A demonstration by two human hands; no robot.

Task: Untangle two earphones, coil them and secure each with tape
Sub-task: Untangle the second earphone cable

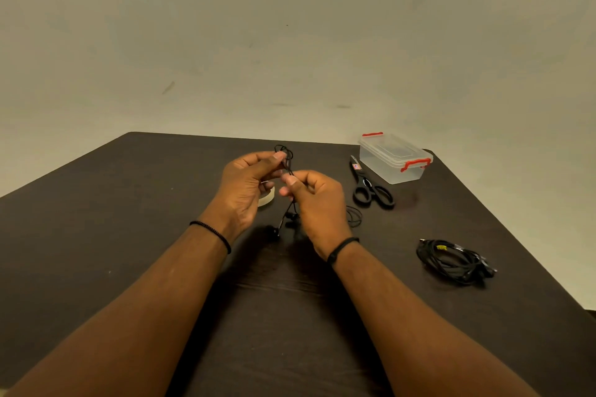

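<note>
A dark table (pixel 129 267) carries everything. Near its far right corner stands a clear lidded box (pixel 392 159), with black scissors (pixel 371 187) just beside it. A coiled earphone (pixel 454 261) lies by the right edge. Above the middle, the left hand (pixel 248 190) and right hand (pixel 317 200) both pinch a thin black earphone (pixel 288 161), whose buds hang down. A tape roll (pixel 267 198) sits behind the left hand.

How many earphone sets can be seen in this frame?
2. One earphone is pinched between the left hand and right hand, earbuds dangling. A coiled bundle lies on the table to the right; whether it holds more than one is unclear.
</note>
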